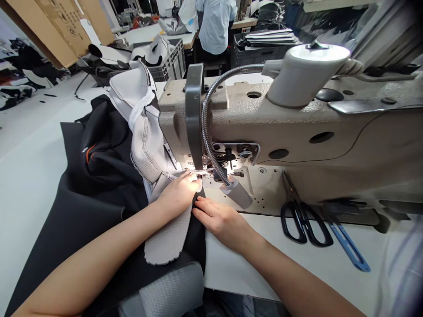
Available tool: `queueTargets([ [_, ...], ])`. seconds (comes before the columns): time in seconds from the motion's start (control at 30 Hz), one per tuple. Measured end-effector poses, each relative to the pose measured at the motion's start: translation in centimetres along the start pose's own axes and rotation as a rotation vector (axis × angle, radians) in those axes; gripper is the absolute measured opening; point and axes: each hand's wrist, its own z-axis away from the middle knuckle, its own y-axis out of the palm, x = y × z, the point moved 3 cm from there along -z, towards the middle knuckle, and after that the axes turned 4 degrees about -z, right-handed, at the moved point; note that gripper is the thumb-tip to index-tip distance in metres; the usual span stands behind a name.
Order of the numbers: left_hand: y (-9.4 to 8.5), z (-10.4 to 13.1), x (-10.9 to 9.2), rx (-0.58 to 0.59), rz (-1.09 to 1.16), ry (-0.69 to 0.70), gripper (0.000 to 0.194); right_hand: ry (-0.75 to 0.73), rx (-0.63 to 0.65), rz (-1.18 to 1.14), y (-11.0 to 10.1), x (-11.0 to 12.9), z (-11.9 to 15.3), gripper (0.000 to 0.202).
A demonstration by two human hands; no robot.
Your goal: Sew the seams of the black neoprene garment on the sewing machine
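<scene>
Head view: your left hand presses on the grey fabric beside the needle area; whether its fingers pinch it, you cannot tell from here. Your right hand lies flat, fingers extended, unclosed, at the edge of the black fabric, probably to steady the layers. The lamp seems angled to light your stitching spot on the sewing machine. Scissors and a blue-handled tool lie right, seemingly within your reach, by the white tabletop. Beyond are a crate, a cardboard box and a pale-shirted person.
</scene>
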Motion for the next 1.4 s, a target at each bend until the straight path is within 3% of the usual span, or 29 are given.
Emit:
queueTargets([
  [0.33,-0.3,0.0,-0.1,-0.022,0.003,-0.004,0.022,0.028,0.035,-0.011,0.1,0.1,0.0,0.028],
  [0.47,-0.6,0.0,-0.3,-0.023,0.013,-0.039,0.026,0.098,0.043,-0.183,-0.1,-0.2,0.3,0.033],
  [0.57,-0.5,0.1,-0.3,-0.022,0.017,-0.028,0.024,0.181,0.012,-0.277,0.0,-0.7,0.7,0.039],
  [0.77,-0.5,0.3,0.0,-0.060,0.095,-0.048,0.024,0.515,-0.076,-0.229,0.7,-2.5,0.9,0.036],
  [0.97,-0.3,0.7,0.1,-0.026,0.222,-0.128,0.031,0.569,0.109,-0.066,1.3,-3.2,-0.4,0.039],
  [1.23,0.2,1.0,0.7,-0.055,0.250,-0.093,0.031,0.655,0.352,0.088,0.9,-3.6,-2.5,0.044],
  [1.4,0.3,1.0,0.5,-0.035,0.216,-0.057,0.028,0.708,0.372,0.123,0.8,-3.4,-2.8,0.043],
])
